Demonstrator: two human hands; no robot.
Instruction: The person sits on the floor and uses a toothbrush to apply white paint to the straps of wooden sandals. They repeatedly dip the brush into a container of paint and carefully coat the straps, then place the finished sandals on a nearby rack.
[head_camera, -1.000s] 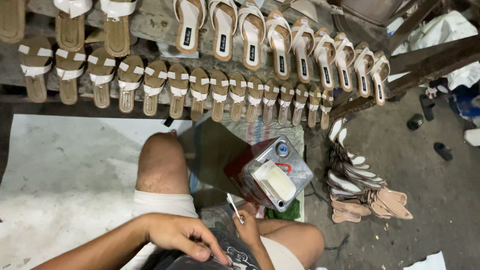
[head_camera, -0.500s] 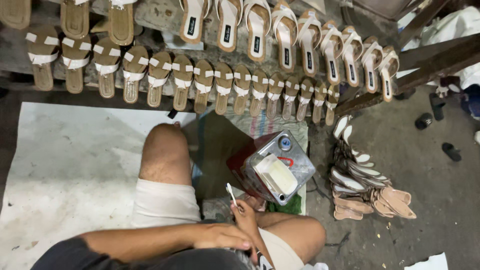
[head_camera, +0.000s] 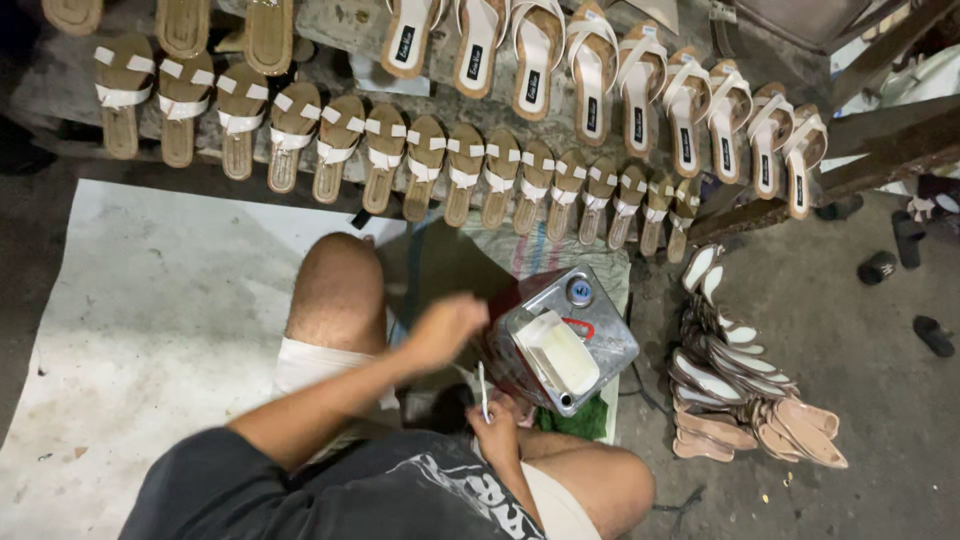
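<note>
My right hand (head_camera: 497, 428) rests low over my lap, pinching a thin white stick (head_camera: 483, 388) that points upward. My left hand (head_camera: 446, 328) is lifted and blurred, fingers curled with nothing visible in them, just left of a square metal can (head_camera: 600, 340). The can lies tilted on a green cloth (head_camera: 580, 420), with a pale yellowish mass (head_camera: 558, 352) in its cut-open top. My bare left knee (head_camera: 338, 285) sits beside the can.
Two rows of sandals hang on a wooden rack: tan ones with white straps (head_camera: 430, 160) and larger white-soled ones (head_camera: 590, 70). A pile of loose soles (head_camera: 745, 375) lies on the floor at right. A white sheet (head_camera: 150, 320) covers the floor at left.
My left hand has lifted off my lap and swung up and right toward the can. The right hand holds the stick in nearly the same place. The view shifted slightly.
</note>
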